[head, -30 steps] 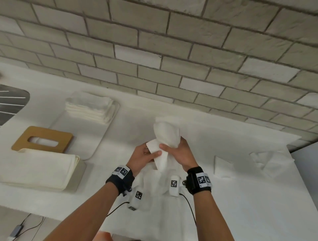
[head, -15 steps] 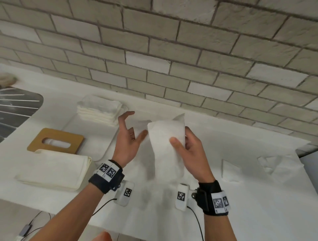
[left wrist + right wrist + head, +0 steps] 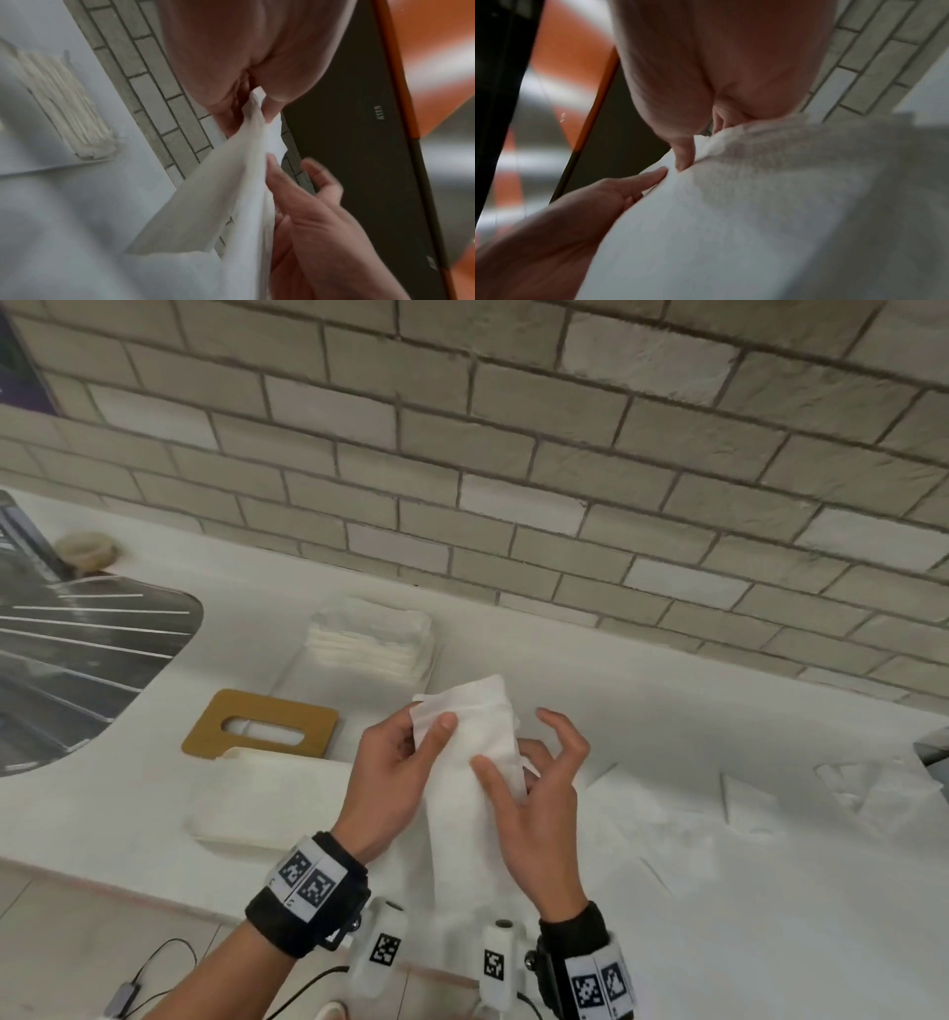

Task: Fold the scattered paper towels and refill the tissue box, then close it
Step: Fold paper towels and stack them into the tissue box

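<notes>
I hold a white paper towel upright above the counter, folded into a narrow strip. My left hand pinches its top left corner between thumb and fingers; the left wrist view shows the same pinch on the paper towel. My right hand pinches the strip lower down, thumb in front, fingers behind and partly spread. The right wrist view is filled by the paper towel. The white tissue box stands left of my hands, open, with its wooden slotted lid lying behind it.
A stack of folded towels lies on a white tray against the brick wall. Loose unfolded towels lie on the counter to the right and under my hands. A dark ribbed draining area is at far left.
My left hand, open and off the towel half a second ago, now pinches its top left corner. The towel has gone from crumpled to a flatter, narrow strip.
</notes>
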A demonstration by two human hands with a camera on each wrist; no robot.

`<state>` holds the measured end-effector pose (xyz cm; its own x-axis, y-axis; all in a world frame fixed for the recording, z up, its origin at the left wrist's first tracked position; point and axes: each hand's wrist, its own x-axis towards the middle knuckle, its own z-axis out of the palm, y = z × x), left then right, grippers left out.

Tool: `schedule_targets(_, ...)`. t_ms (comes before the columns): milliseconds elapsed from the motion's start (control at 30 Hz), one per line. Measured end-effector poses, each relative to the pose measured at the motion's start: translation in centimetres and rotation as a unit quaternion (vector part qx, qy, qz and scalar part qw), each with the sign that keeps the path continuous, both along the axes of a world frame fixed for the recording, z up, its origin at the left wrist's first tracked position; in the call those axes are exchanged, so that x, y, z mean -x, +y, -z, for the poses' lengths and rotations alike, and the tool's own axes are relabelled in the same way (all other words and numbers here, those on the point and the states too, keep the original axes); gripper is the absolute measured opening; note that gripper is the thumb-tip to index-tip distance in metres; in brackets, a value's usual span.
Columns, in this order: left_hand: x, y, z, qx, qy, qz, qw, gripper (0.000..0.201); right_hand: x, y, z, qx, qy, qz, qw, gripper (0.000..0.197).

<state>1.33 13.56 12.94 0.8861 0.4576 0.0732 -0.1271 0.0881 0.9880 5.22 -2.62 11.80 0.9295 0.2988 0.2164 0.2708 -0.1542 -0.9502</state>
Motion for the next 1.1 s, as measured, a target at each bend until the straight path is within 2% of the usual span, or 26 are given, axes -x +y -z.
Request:
schedule_targets(67,1.5,1.8,0.4,-0.028,-0.003,0.017,0.999,0.018,1.4,1.5,0.1,0.066,-0.11,0.004,0.992,0.066)
schedule_targets(133,2.9,3.3,0.4,-0.035,0.007,0.027,0.999,0.019,2.3,2.7,-0.3,0.132,-0.181,-0.003,0.975,0.059)
schedule_targets(233,4.9,5.3,0.5,-0.049,0.022,0.033,0.998,0.028,3.7,4.8,-1.0,0.207,-0.211,0.007,0.955,0.048)
schedule_targets(333,6.4,7.3,0.7,-0.036,0.046,0.021,0.998,0.053,4.8,7.3,-0.9,0.285,-0.258,0.04,0.922,0.038)
schedule_targets(400,7.2,8.4,0.4,0.016,0.064,0.029,0.997,0.057,5.5,8.9,-0.5,0.297,-0.314,0.052,0.9,0.029)
schedule_targets(500,7.9,10.0,0.0,0.103,0.08,0.045,0.99,0.041,6.6,10.5,0.0,0.254,-0.412,0.052,0.874,0.011)
schedule_targets(567,8.3,11.2,-0.4,0.156,0.087,0.068,0.982,0.038,7.1,11.1,0.4,0.216,-0.444,0.054,0.868,0.01)
schedule_targets(667,8.8,12.7,-0.6,0.198,0.097,0.088,0.971,0.03,7.2,11.5,1.2,0.181,-0.46,0.061,0.867,0.023)
schedule_targets(733,9.0,13.6,-0.4,0.225,0.102,0.1,0.964,0.026,7.1,11.6,1.3,0.167,-0.46,0.064,0.87,0.014)
schedule_targets(800,9.4,14.3,-0.4,0.227,0.098,0.121,0.962,0.027,7.1,11.7,1.0,0.161,-0.45,0.063,0.876,0.016)
schedule_targets(967,10.5,15.7,-0.2,0.114,0.09,0.187,0.972,0.027,6.6,12.1,-0.7,0.226,-0.396,-0.04,0.889,0.008)
schedule_targets(1100,10.8,16.9,-0.1,0.051,0.105,0.178,0.977,0.023,6.7,13.7,-2.7,0.304,-0.274,-0.14,0.901,0.028)
